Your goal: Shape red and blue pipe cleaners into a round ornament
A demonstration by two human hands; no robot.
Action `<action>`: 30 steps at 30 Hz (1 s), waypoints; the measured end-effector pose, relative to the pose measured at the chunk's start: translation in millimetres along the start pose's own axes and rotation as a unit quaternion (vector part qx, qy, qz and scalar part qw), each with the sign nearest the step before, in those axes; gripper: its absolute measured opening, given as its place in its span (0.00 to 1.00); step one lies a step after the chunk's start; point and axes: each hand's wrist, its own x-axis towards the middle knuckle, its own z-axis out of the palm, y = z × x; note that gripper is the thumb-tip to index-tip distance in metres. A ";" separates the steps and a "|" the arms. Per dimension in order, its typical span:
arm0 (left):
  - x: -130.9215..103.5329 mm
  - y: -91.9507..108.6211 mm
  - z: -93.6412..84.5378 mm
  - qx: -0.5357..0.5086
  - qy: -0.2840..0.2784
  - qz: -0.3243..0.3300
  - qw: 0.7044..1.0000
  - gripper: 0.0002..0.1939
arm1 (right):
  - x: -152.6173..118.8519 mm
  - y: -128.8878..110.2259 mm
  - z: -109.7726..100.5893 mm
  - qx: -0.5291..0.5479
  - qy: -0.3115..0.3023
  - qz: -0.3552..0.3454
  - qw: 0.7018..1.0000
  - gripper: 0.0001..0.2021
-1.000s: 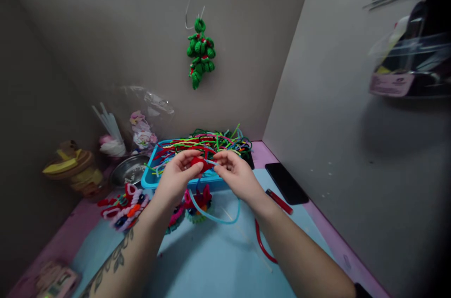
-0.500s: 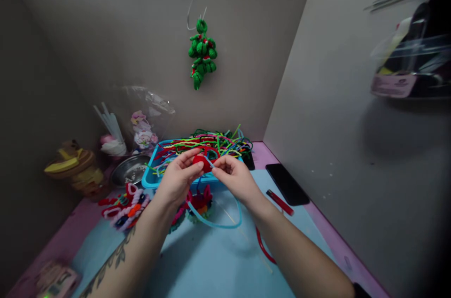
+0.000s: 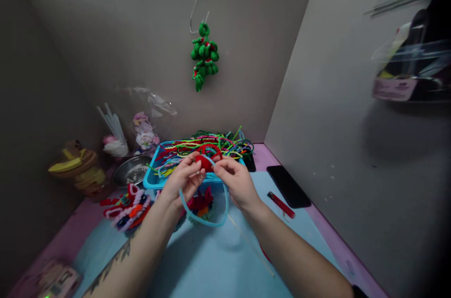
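Both my hands meet in front of the blue tray, around a small red fuzzy piece [image 3: 203, 162] shaped from chenille stem. My left hand [image 3: 181, 178] pinches its left side between thumb and fingers. On the other side, my right hand [image 3: 237, 181] grips the light blue chenille stem [image 3: 207, 224] close to the red piece, thumb against forefinger. That stem crosses the red piece and hangs below my hands in a wide loop. Behind the loop lies a red and multicoloured fuzzy figure [image 3: 200, 203], partly hidden.
The blue tray [image 3: 150, 182] is heaped with coloured chenille stems [image 3: 225, 144]. At left are a lilac and red fuzzy figure [image 3: 131, 211], a metal bowl [image 3: 130, 171] and a brown-yellow pot [image 3: 88, 176]. A black phone [image 3: 289, 186] and red tool [image 3: 281, 205] lie right. Green fuzzy pieces [image 3: 204, 56] hang on the wall.
The light blue loop has swung left and now hangs below both hands. My left fingers have shifted on the red piece, with the lower ones curling more beneath it.
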 end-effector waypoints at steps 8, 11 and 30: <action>-5.2 -1.0 3.1 0.061 -0.033 0.012 0.997 0.16 | -2.9 -7.2 -1.1 -0.059 -0.024 -0.048 0.997 0.04; -5.9 -1.2 3.6 0.131 -0.030 0.038 0.990 0.16 | -1.2 -8.3 -3.0 -0.098 -0.026 -0.068 0.993 0.04; 5.8 -8.5 -10.0 0.278 -0.060 0.153 0.946 0.13 | 7.1 -15.0 -16.1 -0.225 -0.056 -0.132 0.964 0.02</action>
